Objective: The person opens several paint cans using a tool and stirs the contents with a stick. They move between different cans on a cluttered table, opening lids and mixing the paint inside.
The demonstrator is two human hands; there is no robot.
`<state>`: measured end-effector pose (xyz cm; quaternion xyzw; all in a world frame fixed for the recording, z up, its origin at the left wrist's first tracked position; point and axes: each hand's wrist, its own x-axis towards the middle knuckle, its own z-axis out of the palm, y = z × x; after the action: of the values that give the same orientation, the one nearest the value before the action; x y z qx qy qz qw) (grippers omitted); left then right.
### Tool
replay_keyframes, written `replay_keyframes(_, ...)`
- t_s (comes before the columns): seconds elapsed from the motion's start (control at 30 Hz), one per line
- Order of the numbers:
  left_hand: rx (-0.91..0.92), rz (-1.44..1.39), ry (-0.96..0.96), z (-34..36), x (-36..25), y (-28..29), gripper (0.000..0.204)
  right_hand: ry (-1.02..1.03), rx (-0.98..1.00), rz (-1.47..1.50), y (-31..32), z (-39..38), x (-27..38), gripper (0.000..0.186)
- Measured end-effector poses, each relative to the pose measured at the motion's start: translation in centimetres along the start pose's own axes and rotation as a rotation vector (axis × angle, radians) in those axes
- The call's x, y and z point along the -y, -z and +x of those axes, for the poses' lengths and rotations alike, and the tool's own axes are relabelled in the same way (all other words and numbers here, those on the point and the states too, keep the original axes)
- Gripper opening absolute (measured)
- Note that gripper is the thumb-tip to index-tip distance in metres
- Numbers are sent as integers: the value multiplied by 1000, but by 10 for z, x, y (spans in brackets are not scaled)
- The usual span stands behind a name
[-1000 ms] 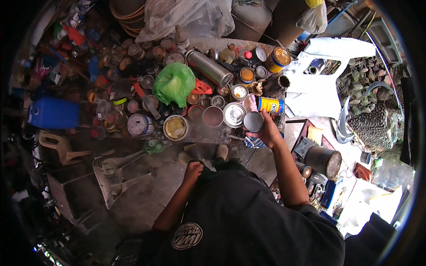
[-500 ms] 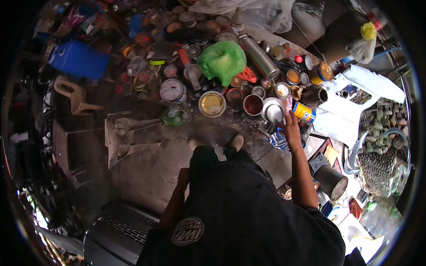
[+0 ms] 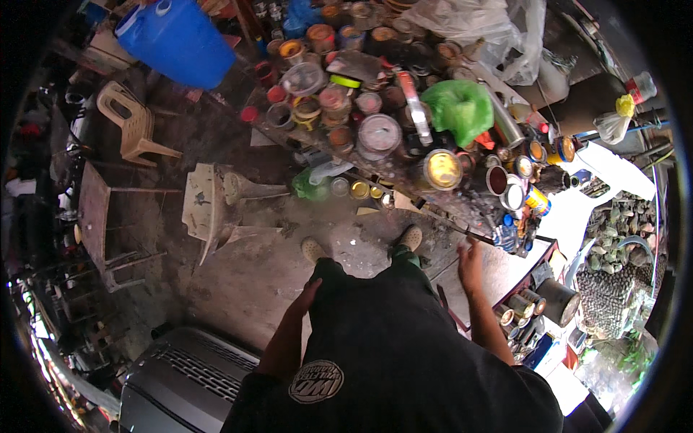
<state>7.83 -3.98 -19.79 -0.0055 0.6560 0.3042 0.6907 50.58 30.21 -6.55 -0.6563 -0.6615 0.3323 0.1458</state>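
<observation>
My right hand (image 3: 470, 264) is raised in front of the near right edge of the cluttered workbench (image 3: 462, 209), its fingers curled. Something small and pale shows at the fingertips, too blurred to name. Beyond it on the bench lie a blue-and-white striped cloth (image 3: 507, 234) and a yellow-and-blue can (image 3: 537, 200). Open paint cans stand close by, one white inside (image 3: 513, 195), one dark red (image 3: 497, 180). At my left thigh, my left hand (image 3: 306, 297) lies against the dark trousers, fingers loosely stretched and nothing visible in them.
Jars and tins crowd the bench around a green plastic bag (image 3: 458, 108) and a yellow-topped can (image 3: 442, 169). Left stand a blue drum (image 3: 177, 43), a beige plastic chair (image 3: 133, 123) and a tipped pale chair (image 3: 209, 206). A grey car bumper (image 3: 180, 375) lies behind me; more cans (image 3: 523, 307) stand right.
My right hand has drawn back from the cans beside the yellow-and-blue can toward my body. The view has shifted, showing more of the bench's left side. My left hand stays by my thigh.
</observation>
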Motion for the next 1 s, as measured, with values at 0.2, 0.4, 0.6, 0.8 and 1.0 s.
replay_keyframes(0.2, 5, 523, 146, 40, 64, 152, 88, -20, 438, -104, -168, -106, 35, 47)
replay_keyframes(0.4, -24, 798, 201, 132, 83, 206, 83, -244, 799, -450, -302, -127, 36, 68)
replay_keyframes(0.6, -105, 599, -156, 316, 30, 218, 57, -185, 1042, -856, -425, -125, 54, 66)
replay_keyframes(0.8, -192, 437, -216, 482, -37, 179, 53, -336, 964, -695, -456, -102, 12, 58)
replay_keyframes(1.0, -452, 383, -848, 660, -29, 199, 68, -302, 928, -669, -451, -117, -11, 48)
